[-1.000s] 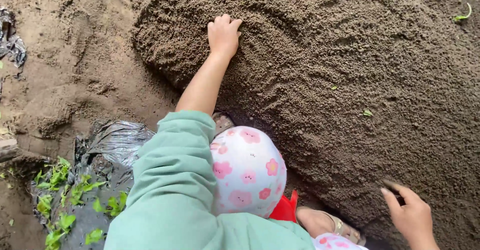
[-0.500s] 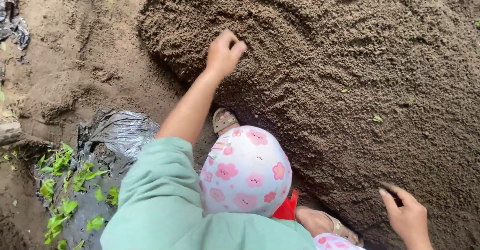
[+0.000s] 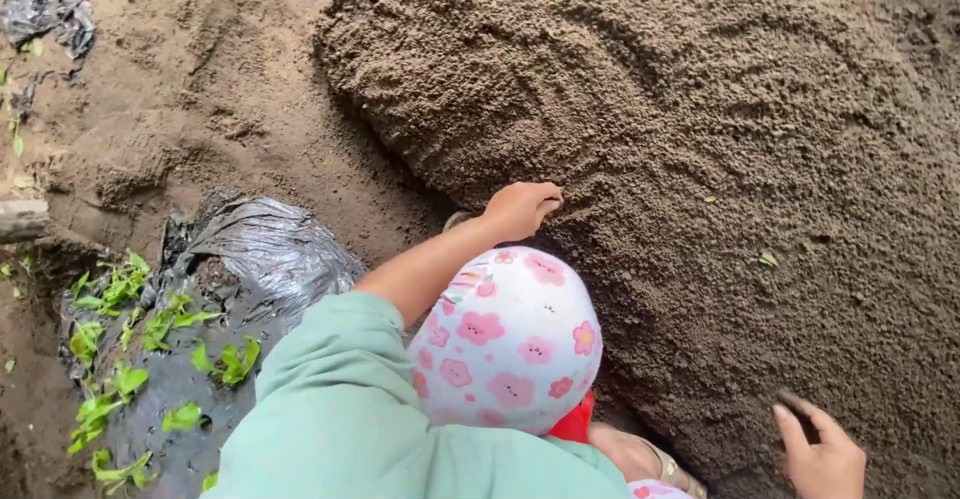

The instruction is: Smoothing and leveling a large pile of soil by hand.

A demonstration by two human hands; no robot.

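The head view looks down on a raised mound of dark, crumbly soil. The left hand, on a bare forearm below a pale green sleeve, rests on the mound's near edge with fingers curled into the soil, pinching loose grains. The right hand lies at the lower right, fingers spread loosely on the soil, grasping nothing I can see. A black plastic sheet with small green seedlings lies left. Raked too hard, the mound's edge could likely crumble onto the white knee with pink flowers.
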